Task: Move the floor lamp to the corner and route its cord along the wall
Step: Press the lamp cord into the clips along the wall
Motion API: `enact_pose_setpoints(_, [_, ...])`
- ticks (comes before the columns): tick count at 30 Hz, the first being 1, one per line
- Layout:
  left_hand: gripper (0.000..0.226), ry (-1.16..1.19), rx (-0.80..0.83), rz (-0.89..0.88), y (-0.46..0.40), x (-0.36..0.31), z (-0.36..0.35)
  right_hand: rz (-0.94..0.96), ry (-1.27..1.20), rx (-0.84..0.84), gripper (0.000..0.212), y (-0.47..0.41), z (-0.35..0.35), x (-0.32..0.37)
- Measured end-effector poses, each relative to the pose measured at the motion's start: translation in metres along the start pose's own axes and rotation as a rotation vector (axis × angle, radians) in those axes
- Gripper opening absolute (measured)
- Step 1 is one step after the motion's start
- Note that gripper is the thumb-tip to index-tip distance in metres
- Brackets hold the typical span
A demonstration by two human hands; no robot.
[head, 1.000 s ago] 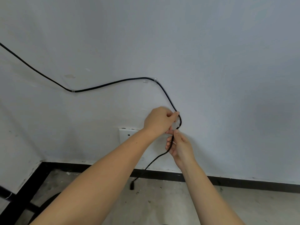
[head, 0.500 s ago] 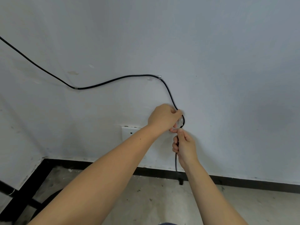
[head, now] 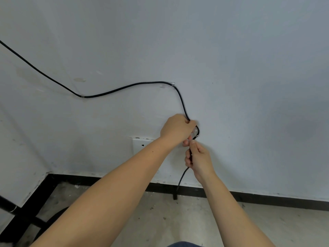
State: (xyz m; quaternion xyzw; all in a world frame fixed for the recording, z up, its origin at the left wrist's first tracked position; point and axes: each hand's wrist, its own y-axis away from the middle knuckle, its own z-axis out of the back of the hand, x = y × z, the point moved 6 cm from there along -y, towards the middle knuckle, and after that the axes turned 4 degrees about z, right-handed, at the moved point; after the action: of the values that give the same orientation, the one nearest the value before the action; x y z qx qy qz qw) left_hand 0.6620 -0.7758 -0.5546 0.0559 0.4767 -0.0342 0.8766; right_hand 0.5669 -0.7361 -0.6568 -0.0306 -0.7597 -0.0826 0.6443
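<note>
Clearly the move ahead turns on the clear clip (head: 195,131), stuck to the wall (head: 249,86) just right of the white outlet plate (head: 140,144) and partly hidden by the left hand (head: 176,130); the black cord (head: 124,88) comes down to that clip from above and to its left, bends round its right side, and drops away below it, so at the clip its long axis runs close to vertical. The left hand is closed on the cord right at the clip, thumb and fingers pressing it there; whether the cord is fully seated in the clip I cannot tell. The right hand (head: 198,160) sits directly below the clip, touching the left hand's fingers, and is clenched round the cord's lower run; beneath it the cord hangs free to the plug end (head: 175,196), which dangles in front of the black baseboard (head: 267,197). Up and to the left of the clip the cord already rests in two more clear clips (head: 167,85), then climbs away to the left edge of view; the lamp itself is not in sight.

Against a second ago, the right hand has slid lower on the cord and drawn it taut; the slack tail that swung off to the lower left then now hangs nearly straight beneath the clip.
</note>
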Motion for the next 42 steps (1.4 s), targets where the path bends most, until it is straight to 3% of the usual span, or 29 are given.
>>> enact_pose_setpoints(4, [0.031,-0.012,0.014,-0.017,0.001,-0.001,0.0,-0.019,-0.05,0.028,0.037,0.0,-0.013,-0.002])
enact_pose_setpoints(8, [0.029,-0.012,0.064,-0.101,0.007,0.007,0.006,0.001,0.151,0.087,0.037,-0.003,-0.028,-0.011])
enact_pose_setpoints(13, [0.021,0.102,-0.214,-0.11,0.037,0.087,0.038,-0.063,0.516,0.221,0.035,-0.003,-0.05,-0.026])
enact_pose_setpoints(15, [0.026,0.149,-0.247,-0.027,0.049,0.13,0.046,-0.155,0.49,0.321,0.034,0.003,-0.063,-0.033])
enact_pose_setpoints(17, [0.037,0.178,-0.119,0.077,0.053,0.165,0.043,-0.26,0.286,0.367,0.033,0.009,-0.075,-0.038])
enact_pose_setpoints(19, [0.042,0.168,0.153,0.147,0.056,0.19,0.028,-0.278,0.093,0.34,0.032,0.011,-0.081,-0.039])
enact_pose_setpoints(21, [0.03,0.119,0.357,0.213,0.063,0.208,0.016,-0.261,-0.006,0.285,0.032,0.009,-0.082,-0.043])
enact_pose_setpoints(23, [0.018,0.125,0.391,0.252,0.066,0.225,0.016,-0.237,-0.018,0.203,0.031,0.007,-0.077,-0.05])
enact_pose_setpoints(27, [0.025,0.069,0.284,0.297,0.06,0.263,0.034,-0.264,0.135,0.035,0.027,0.002,-0.051,-0.069])
enact_pose_setpoints(31, [0.022,-0.012,0.182,0.301,0.044,0.281,0.031,-0.312,0.299,0.039,0.02,-0.004,-0.04,-0.081])
enact_pose_setpoints(42, [0.031,-0.119,-0.209,0.325,0.018,0.27,-0.005,-0.261,0.455,-0.115,0.014,-0.026,-0.009,-0.099])
